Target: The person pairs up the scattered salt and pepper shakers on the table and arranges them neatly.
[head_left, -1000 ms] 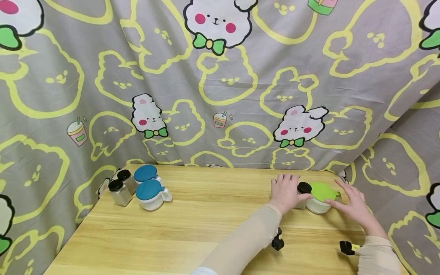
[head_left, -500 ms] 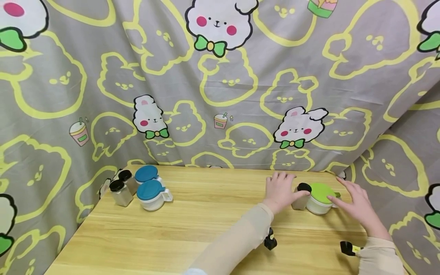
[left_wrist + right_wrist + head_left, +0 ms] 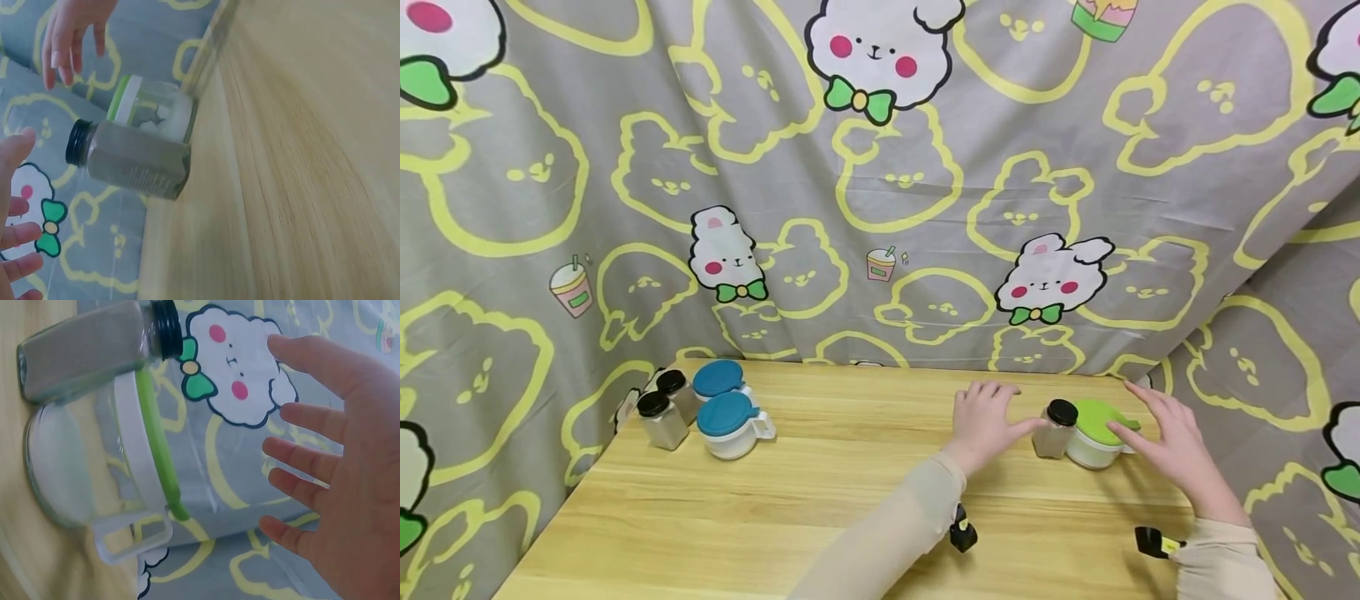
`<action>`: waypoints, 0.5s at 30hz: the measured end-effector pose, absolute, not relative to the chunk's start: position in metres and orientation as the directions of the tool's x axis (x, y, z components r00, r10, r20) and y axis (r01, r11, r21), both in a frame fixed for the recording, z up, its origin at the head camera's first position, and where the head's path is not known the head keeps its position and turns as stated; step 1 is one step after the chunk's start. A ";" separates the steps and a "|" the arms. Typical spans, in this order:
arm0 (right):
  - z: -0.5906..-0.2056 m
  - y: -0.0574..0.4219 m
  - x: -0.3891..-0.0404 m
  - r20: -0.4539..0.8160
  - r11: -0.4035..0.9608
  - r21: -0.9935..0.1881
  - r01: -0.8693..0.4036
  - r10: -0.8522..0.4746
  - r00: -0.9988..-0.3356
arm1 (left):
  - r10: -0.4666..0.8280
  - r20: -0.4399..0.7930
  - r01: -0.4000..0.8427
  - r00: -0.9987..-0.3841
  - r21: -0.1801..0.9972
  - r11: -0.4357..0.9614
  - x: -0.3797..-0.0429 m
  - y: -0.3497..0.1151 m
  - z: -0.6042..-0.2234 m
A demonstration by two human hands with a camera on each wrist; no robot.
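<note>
A glass shaker jar with a black lid (image 3: 1054, 433) stands upright beside a glass pot with a green lid (image 3: 1097, 433), the two touching or nearly so. My left hand (image 3: 987, 423) is held to the left of the jar, fingers spread and apart from it, as the gap in the left wrist view confirms. On the pot's other side my right hand (image 3: 1176, 446) hovers with spread fingers; the right wrist view shows the hand (image 3: 350, 469) clear of the green lid (image 3: 159, 444) and the white handle (image 3: 134, 537). Whitish contents show through the pot's glass (image 3: 164, 115).
At the table's left end stand two pots with blue lids (image 3: 727, 414) and two black-lidded shaker jars (image 3: 664, 423). A patterned grey curtain (image 3: 880, 208) hangs behind the wooden table (image 3: 820, 483). Black wrist devices (image 3: 962, 529) sit under both forearms.
My left hand has let go of the black-lidded jar and moved left, away from it. The right hand has barely shifted near the green-lidded pot.
</note>
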State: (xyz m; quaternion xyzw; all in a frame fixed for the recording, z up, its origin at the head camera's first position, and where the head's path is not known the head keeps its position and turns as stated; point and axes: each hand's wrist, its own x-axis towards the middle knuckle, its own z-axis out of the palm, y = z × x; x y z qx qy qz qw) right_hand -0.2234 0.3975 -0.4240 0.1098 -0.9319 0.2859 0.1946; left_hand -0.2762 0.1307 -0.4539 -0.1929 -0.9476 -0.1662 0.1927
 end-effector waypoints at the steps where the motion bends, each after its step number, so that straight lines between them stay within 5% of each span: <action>1: -0.422 0.395 -0.223 0.431 0.810 -0.490 -0.322 -0.097 -0.897 | 0.297 0.433 0.428 -0.851 0.245 0.870 -0.276 0.128 -0.455; 15: -0.413 0.370 -0.222 0.498 0.795 -0.450 -0.406 -0.154 -0.853 | 0.247 0.431 0.393 -0.868 0.292 0.872 -0.274 0.087 -0.462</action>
